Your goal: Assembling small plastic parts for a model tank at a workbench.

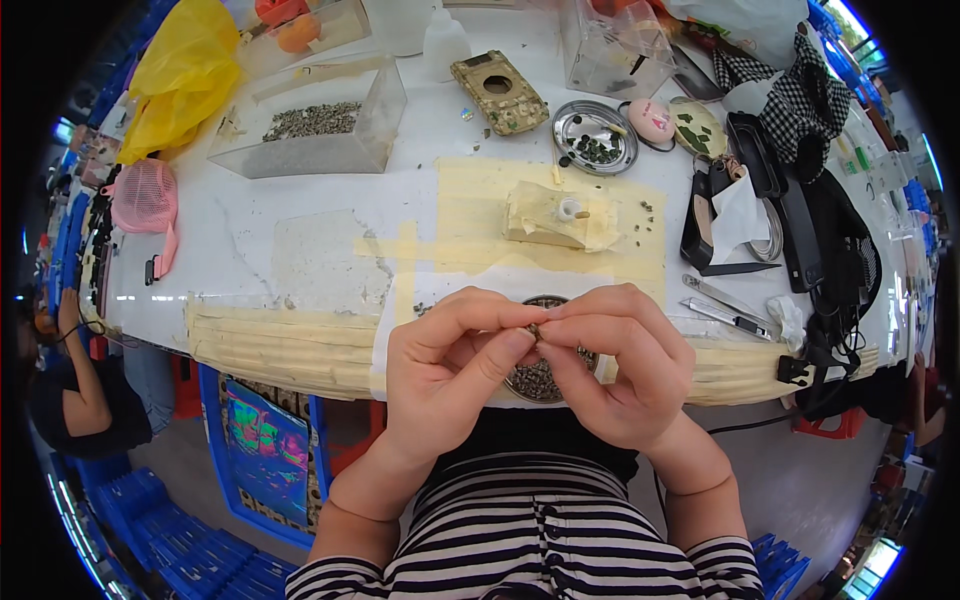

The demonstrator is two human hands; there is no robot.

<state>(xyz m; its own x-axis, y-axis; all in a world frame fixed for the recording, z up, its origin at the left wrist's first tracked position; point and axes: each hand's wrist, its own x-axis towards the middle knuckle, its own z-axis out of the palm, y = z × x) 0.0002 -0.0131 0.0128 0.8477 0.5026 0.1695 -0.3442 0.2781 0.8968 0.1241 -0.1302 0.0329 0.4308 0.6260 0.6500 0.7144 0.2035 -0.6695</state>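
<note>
My left hand and my right hand meet at the table's front edge, thumbs and forefingers pinched together. Between the fingertips is a tiny brownish metal-looking piece, too small to name. Right below them stands a round dish filled with many small grey-brown pieces, partly hidden by my fingers. Just beyond the dish, a tape-wrapped block with a small white ring-like part on top sits on a taped sheet. A few loose small pieces lie to the right of the block.
At the back left stands a clear plastic box of similar pieces, near a yellow bag. A metal dish holds dark green bits. On the right lie tweezers, a cutter knife and black cases. Another person's arm shows far left.
</note>
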